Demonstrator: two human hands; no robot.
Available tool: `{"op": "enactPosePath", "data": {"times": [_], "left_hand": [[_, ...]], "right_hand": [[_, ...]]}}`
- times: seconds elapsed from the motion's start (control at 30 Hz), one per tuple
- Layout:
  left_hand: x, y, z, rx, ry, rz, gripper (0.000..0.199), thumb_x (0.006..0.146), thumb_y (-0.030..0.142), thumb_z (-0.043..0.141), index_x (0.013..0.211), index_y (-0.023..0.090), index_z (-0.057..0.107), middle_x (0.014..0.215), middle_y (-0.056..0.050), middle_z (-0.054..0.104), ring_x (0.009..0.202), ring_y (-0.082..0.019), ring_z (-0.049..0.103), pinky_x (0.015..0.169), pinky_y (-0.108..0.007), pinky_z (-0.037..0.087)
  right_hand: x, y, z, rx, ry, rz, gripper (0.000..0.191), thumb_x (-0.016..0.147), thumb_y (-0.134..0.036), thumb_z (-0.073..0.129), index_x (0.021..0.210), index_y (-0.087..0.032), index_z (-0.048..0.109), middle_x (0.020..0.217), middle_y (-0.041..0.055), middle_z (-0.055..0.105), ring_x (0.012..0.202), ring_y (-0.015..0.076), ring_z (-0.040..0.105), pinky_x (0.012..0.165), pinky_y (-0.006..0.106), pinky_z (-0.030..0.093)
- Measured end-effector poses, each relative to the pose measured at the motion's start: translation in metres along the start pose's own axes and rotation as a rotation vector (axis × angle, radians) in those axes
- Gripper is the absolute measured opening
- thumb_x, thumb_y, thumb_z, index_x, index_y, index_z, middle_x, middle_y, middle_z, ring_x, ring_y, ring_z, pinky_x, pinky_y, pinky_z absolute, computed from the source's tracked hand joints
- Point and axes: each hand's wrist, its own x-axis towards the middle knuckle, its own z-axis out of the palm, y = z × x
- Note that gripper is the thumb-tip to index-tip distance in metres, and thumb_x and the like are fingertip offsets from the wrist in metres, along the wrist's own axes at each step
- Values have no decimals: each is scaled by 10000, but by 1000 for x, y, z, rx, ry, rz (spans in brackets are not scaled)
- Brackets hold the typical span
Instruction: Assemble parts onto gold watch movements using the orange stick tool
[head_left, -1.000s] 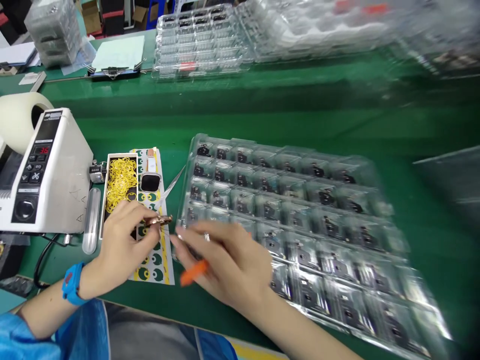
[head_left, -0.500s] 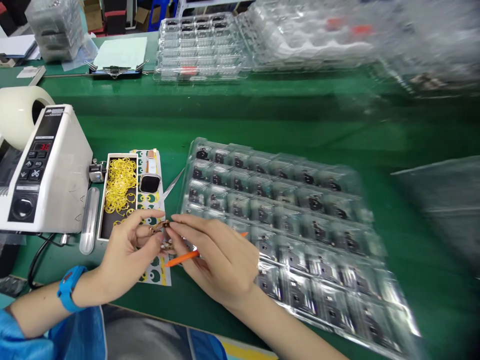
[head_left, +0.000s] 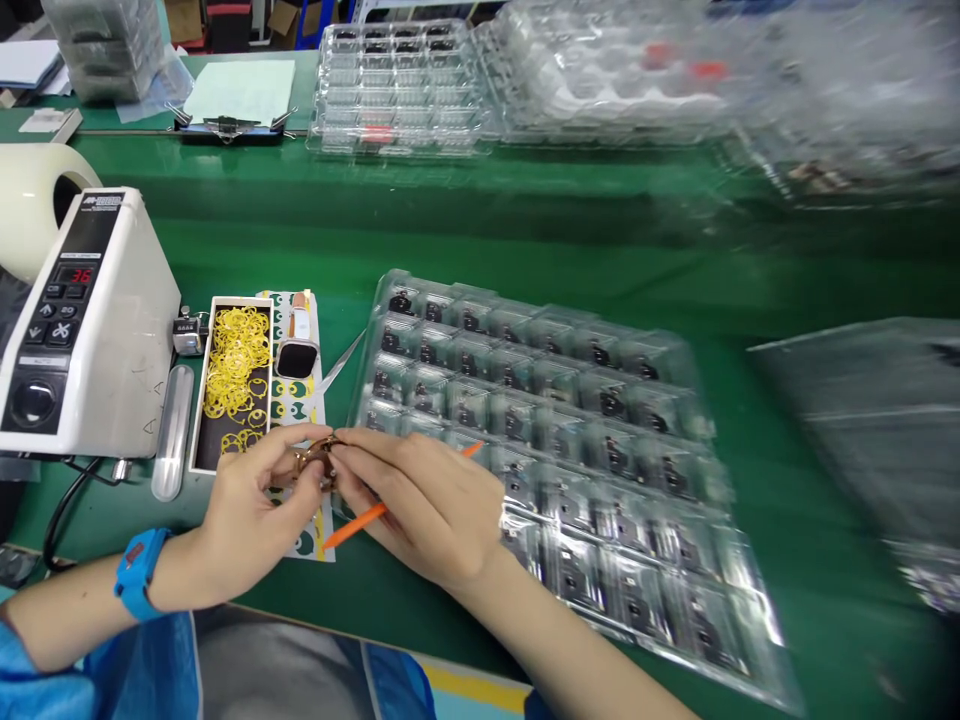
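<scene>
My left hand (head_left: 259, 510), with a blue band on the wrist, pinches a small copper-coloured part (head_left: 319, 455), roughly ring-shaped, between thumb and fingers. The fingertips of my right hand (head_left: 427, 500) meet the part's right side. A slim orange stick (head_left: 356, 525), like a pen or pick, is tucked under my right fingers, its pointed end toward the lower left. Fingers cover much of the part. Below the hands lies a sheet of yellow and dark ring-shaped stickers (head_left: 304, 545).
A clear tray (head_left: 720, 480) of black parts fills the bench to the right. On the left are a white tape dispenser (head_left: 97, 330), a box of yellow rings (head_left: 240, 360), a square-faced watch (head_left: 297, 358) and tweezers (head_left: 343, 362). More clear trays (head_left: 405, 90) stand behind.
The copper-coloured part has been turned and shows more of its curved rim. Both hands stay together on it. The whole view has shifted slightly.
</scene>
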Motion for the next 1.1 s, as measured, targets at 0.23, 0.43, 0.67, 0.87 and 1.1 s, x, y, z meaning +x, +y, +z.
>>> {"op": "enactPosePath", "data": {"times": [0.23,0.43,0.67,0.87,1.1], "left_hand": [[-3,0,1,89,19,94,206,867,150,553,1048,151,651,538,53,516,471,-92,457,472,-214,397],[-5,2,1,88,22,106,209,870,145,552,1055,142,648,638,5,652,530,-103,573,505,-201,459],[4,2,3,-216,6,-164,208,787,176,633,994,153,640,673,-4,695,587,-111,637,523,-177,488],[15,8,0,-499,6,-353,147,710,199,726,759,154,594,630,30,664,545,-76,615,536,-156,521],[18,16,-8,-334,-55,-288,81,663,167,689,688,147,615,600,20,611,531,-81,559,497,-166,465]], "right_hand": [[-4,-5,1,0,42,50,154,860,-70,606,991,-144,577,803,120,753,573,169,626,474,280,455],[-6,-8,2,-6,57,57,141,861,-65,616,983,-128,585,814,132,751,592,170,636,495,282,456],[-4,-12,9,-34,44,184,68,921,-114,554,885,-169,570,801,78,742,612,153,657,541,265,489],[-4,-9,-3,120,52,300,89,950,-272,523,970,-190,551,796,68,660,599,146,616,427,241,447],[2,3,-15,429,-18,349,165,932,-77,478,1026,-196,543,782,28,574,632,130,541,522,246,450]]}}
